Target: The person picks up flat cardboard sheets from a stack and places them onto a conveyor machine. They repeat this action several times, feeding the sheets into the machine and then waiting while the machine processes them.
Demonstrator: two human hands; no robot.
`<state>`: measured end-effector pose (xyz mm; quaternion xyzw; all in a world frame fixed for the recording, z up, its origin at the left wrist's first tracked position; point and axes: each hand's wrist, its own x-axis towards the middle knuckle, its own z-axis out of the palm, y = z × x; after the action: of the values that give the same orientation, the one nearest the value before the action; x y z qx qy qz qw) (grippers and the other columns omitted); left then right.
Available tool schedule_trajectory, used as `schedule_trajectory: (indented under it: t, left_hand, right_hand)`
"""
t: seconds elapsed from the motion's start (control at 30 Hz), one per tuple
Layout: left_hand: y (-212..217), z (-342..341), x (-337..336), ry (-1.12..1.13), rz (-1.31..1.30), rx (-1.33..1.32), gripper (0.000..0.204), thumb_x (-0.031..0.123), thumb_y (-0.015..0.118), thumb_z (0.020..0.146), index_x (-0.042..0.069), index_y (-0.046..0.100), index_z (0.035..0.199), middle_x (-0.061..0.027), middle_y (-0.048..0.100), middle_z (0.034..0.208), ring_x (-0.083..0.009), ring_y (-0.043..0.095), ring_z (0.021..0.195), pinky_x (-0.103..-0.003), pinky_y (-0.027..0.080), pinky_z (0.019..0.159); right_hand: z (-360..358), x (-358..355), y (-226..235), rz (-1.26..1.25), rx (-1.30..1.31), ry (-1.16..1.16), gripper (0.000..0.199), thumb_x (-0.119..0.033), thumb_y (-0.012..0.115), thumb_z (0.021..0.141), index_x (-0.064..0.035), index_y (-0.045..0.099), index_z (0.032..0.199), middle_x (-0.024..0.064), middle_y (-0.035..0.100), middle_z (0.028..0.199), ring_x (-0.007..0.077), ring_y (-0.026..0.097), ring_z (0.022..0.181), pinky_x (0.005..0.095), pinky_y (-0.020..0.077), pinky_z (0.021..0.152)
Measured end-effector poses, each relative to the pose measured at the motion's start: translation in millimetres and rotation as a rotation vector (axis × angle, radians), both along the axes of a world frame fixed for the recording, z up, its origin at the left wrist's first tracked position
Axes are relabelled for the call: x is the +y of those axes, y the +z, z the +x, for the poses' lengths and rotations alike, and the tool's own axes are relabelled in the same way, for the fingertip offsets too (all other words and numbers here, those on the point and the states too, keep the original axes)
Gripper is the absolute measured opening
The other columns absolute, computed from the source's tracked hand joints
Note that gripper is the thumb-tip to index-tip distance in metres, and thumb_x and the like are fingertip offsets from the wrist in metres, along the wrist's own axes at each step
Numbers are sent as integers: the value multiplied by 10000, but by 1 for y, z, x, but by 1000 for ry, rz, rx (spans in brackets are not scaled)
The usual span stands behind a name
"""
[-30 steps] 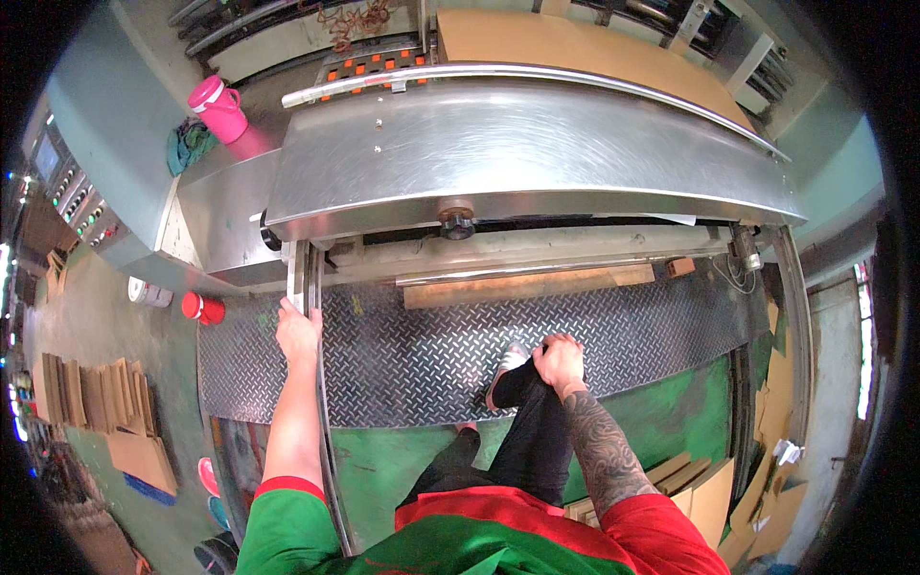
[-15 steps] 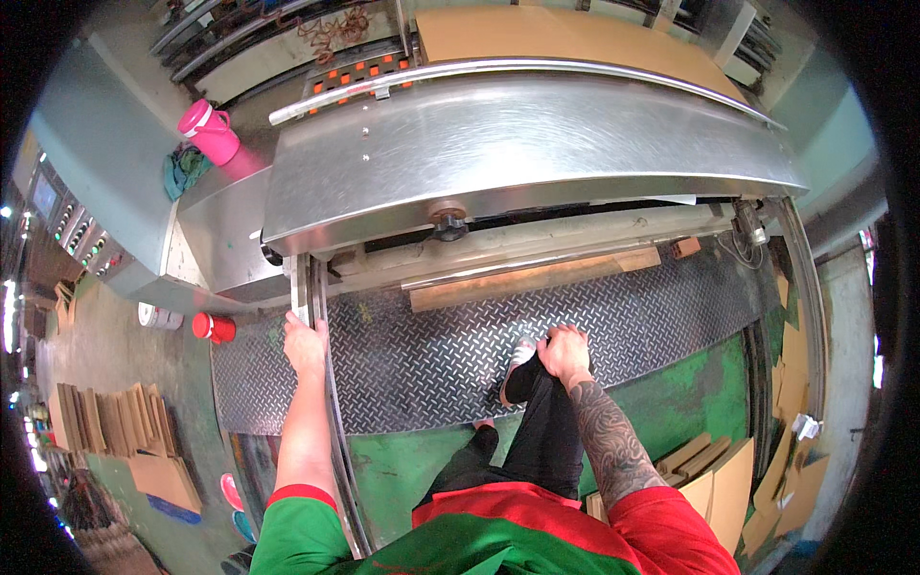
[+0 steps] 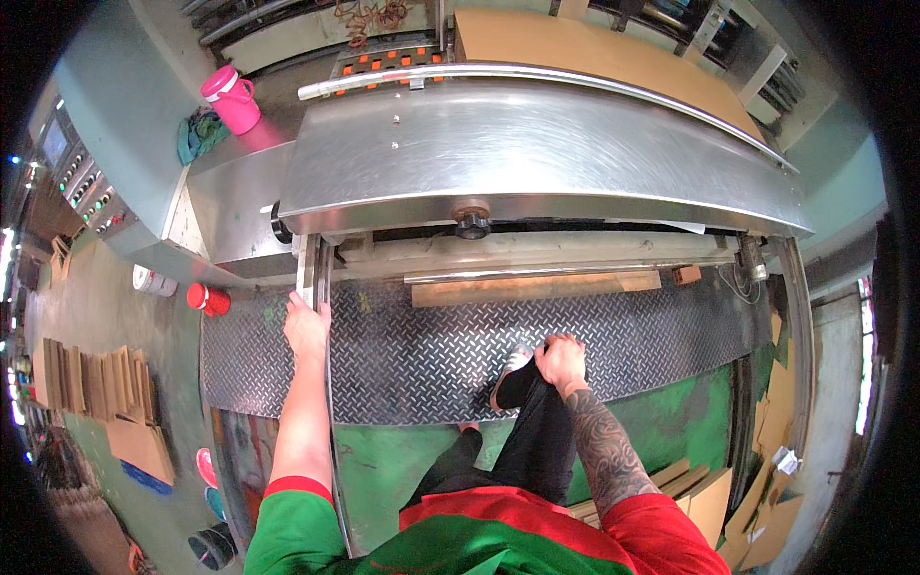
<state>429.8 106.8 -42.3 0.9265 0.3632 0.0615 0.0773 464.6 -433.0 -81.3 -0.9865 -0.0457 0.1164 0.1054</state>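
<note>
My left hand (image 3: 308, 327) is closed round the metal rail (image 3: 308, 268) that runs back toward the machine on my left. With fingers curled over it, my right hand (image 3: 561, 361) grips the raised knee of my black trousers (image 3: 534, 422). Ahead of both hands stretches a wide brushed-steel machine cover (image 3: 556, 144), with a black knob (image 3: 471, 224) on its front edge. My raised foot (image 3: 515, 369) is over the dark tread plate (image 3: 412, 355), and the other stands by its near edge.
A pink jug (image 3: 233, 101) stands on the steel ledge at left, near a control panel (image 3: 88, 182). Below are a red jug (image 3: 209, 299) and a white bucket (image 3: 153, 281). Cardboard stacks (image 3: 101, 383) lie at left, more cardboard (image 3: 707, 503) at right. Brown sheets (image 3: 594, 62) lie behind the cover.
My view has shifted slightly, so the machine sits a little lower and further right. Both hands keep their places, on the rail and on the knee.
</note>
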Motion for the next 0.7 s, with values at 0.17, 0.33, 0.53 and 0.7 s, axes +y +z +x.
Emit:
schedule_trajectory:
  t: [0.17,0.33,0.53,0.7]
  left_hand:
    - [-2,-1,0,-4,16,-8,615,438,742,969,-1,512,1333,-276,697,1209,-467,739,1056,-549,609,923]
    - [-5,0,2,1,27,15,658,441,747,964,-7,510,1384,-267,698,1200,-459,742,1049,-540,613,917]
    - [-4,2,1,11,21,17,685,437,767,952,-7,505,1402,-260,698,1185,-458,743,1048,-540,614,911]
    - [-2,2,0,7,26,7,666,429,767,954,-3,502,1386,-266,697,1181,-461,741,1045,-540,613,914]
  right_hand:
    - [3,3,-1,-27,24,12,422,-414,642,935,-43,816,1033,166,787,1174,377,687,1230,556,502,1080]
    - [6,3,0,-37,46,18,437,-427,644,938,-41,815,1052,168,783,1202,383,684,1243,559,498,1092]
    - [7,1,-1,-50,19,10,448,-438,642,947,-43,811,1071,164,784,1203,379,684,1252,552,497,1097]
    - [10,2,0,-33,53,0,441,-431,641,946,-44,812,1066,167,786,1197,385,684,1260,558,499,1097]
